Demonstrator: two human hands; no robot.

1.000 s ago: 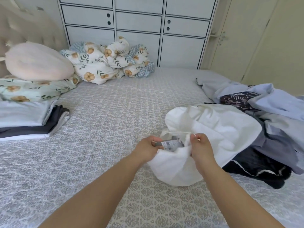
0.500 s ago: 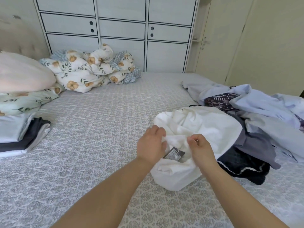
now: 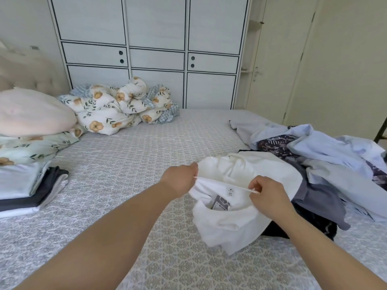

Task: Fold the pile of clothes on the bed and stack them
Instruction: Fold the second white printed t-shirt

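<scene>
On the patterned grey bedspread (image 3: 125,164), beside the unsorted clothes pile (image 3: 326,164), lies the crumpled white cotton T-shirt (image 3: 230,222). Left hand (image 3: 178,181) and right hand (image 3: 270,197) each pinch its neckline, stretched taut between them. Recommended: lift by the shoulders, shake out flat, then fold toward the folded stack (image 3: 25,191).

A white garment (image 3: 234,222) with a size label and a hanging tag at its neck is held stretched by its collar above the bed (image 3: 129,164), at the near edge of a loose pile of clothes (image 3: 326,164), well apart from the folded stack (image 3: 31,191) at far left.
</scene>
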